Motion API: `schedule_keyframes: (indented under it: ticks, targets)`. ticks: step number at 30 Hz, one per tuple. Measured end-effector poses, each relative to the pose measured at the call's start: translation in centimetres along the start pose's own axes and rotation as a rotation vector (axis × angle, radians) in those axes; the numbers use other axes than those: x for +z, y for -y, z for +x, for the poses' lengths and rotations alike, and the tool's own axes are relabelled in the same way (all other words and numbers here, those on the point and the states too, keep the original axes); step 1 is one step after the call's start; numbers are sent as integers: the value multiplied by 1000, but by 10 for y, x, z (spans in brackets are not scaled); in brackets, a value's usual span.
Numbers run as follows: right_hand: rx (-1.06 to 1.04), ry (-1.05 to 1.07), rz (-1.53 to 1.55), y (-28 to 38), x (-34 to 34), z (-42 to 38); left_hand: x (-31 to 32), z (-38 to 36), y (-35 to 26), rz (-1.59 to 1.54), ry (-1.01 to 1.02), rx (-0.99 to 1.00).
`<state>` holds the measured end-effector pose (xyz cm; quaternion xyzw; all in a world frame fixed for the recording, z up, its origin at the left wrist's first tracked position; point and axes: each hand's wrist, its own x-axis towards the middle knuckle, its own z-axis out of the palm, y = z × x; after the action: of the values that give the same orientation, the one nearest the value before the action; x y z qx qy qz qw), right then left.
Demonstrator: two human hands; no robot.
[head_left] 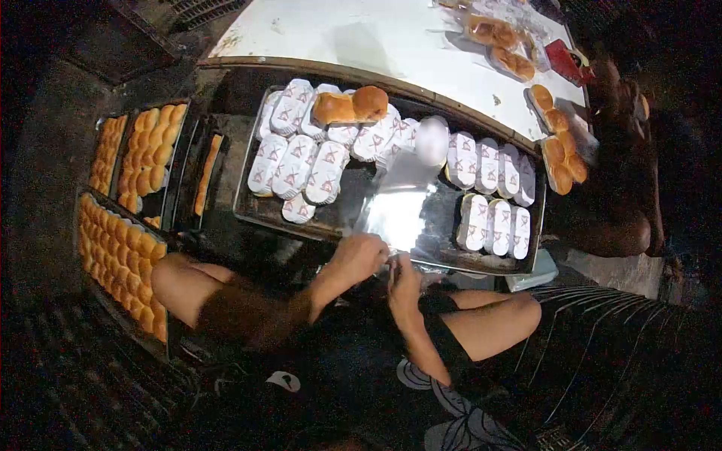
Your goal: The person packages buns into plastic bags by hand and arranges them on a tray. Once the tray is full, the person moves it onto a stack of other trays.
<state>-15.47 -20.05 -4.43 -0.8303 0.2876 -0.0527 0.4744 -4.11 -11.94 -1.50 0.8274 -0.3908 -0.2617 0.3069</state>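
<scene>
Both hands are together at the near edge of a dark metal tray [301,229]. My left hand [362,255] is closed on the gathered near end of a clear plastic bag [398,207]. Beside it, my right hand [404,282] pinches the same end. Glare covers the bag's middle. At its far end a white-papered bun [432,141] looks blurred; it seems to be inside the bag. Several buns in printed white paper [293,167] lie to the left on the tray, paper side up. More papered buns [487,169] stand in rows on the right.
A golden bun [350,105] lies on the papered ones. Trays of golden buns [124,259] stand on the left. Beyond is a white table [361,37] with bagged buns [500,41] and a red item [568,62]. Another person's leg [617,233] is at right.
</scene>
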Motion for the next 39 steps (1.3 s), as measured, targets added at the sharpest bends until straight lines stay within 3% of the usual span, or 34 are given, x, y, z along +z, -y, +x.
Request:
schedule_keyframes:
  ticks: [1,2,3,6,7,10,11,13,14,17,18,19,20,21,23,24,25,26,27,28,29,31,32,34,35,37,38,39]
  targets:
    - [18,25,52,-1,-2,4,2,1,3,2,-3,5]
    - [-160,-1,4,-11,1,4,8,2,9,55,-56,-15]
    - [-175,0,-4,-8,0,6,8,4,8,103,-113,-37]
    - [301,443,438,25,-17,22,0,-2,-17,-3,-296,-81]
    - [311,451,434,27,-23,33,-4,-5,-23,-10,-293,-92]
    - [358,616,799,35,-32,46,-16,-14,-32,-134,-491,43]
    - [356,618,794,43,-33,50,-14,-16,-33,-137,-496,43]
    - [506,241,1066,58,-27,55,-10,-23,-34,-245,-472,153]
    - [436,128,1055,62,-13,58,-8,-25,-32,-242,-475,150]
    - [252,16,1560,83,3,61,8,-25,-14,-781,-682,-60]
    - [390,118,1617,91,4,54,4,-24,-6,-1149,-698,-120]
    - [527,224,1670,97,8,44,-2,-34,1,-1653,-541,-410]
    - [572,586,2077,88,23,34,-5,-38,31,-1834,-455,-376]
    - [718,732,1888,81,28,24,-4,-42,65,-2009,-358,-338]
    - [451,655,1200,70,34,35,-12,-51,100,-985,-683,-177]
    - [48,397,613,61,43,53,-28,-38,97,-1366,-1023,103]
    - [-324,108,21,55,53,78,-65,-42,108,-1494,-957,-227]
    - [-689,-34,-651,60,57,109,-79,-28,96,-1510,-1023,-250]
    - [-940,44,-742,48,77,143,-84,-15,86,-1525,-1089,-272]
    - [-1153,44,-616,37,105,178,-81,-4,97,-1605,-954,-202]
    - [-1335,184,-616,46,108,204,-81,10,103,-1633,-945,-258]
    - [-1447,471,-569,63,102,234,-84,33,125,-1563,-992,-558]
    - [-1452,479,-567,67,100,228,-72,37,161,-1565,-1001,-561]
    - [-1048,647,-680,74,89,212,-49,45,229,-1680,-833,-387]
    - [-1039,662,-682,70,79,201,-51,45,218,-1690,-833,-401]
    - [-306,817,24,49,56,170,-66,43,185,-1615,-1016,-498]
    - [-20,826,540,17,55,146,-52,45,222,-1653,-923,-380]
    - [275,784,1045,-16,57,120,-58,40,206,-1660,-929,-380]
